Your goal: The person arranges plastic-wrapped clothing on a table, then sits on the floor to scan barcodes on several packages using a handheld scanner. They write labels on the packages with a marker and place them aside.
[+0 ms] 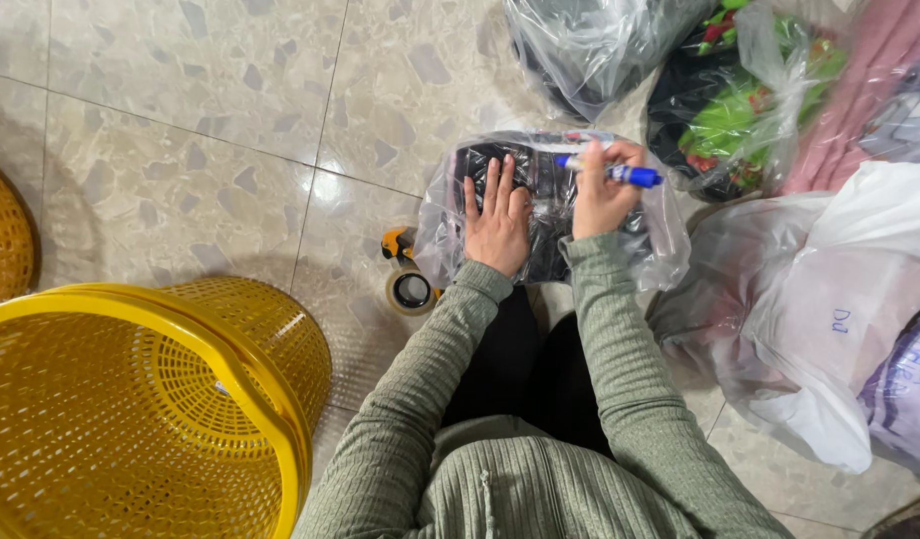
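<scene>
A clear plastic bag (450, 225) with a dark folded garment inside lies on the tiled floor in front of me. My left hand (497, 222) presses flat on the bag, fingers spread. My right hand (602, 190) grips a blue marker (625, 175) with its tip down on the top of the bag. Both arms wear green ribbed sleeves.
A tape dispenser with a roll of tape (410, 284) lies just left of the bag. A yellow mesh basket (151, 399) stands at the lower left, another (3, 240) at the far left edge. Several filled plastic bags (819, 299) crowd the right and top right.
</scene>
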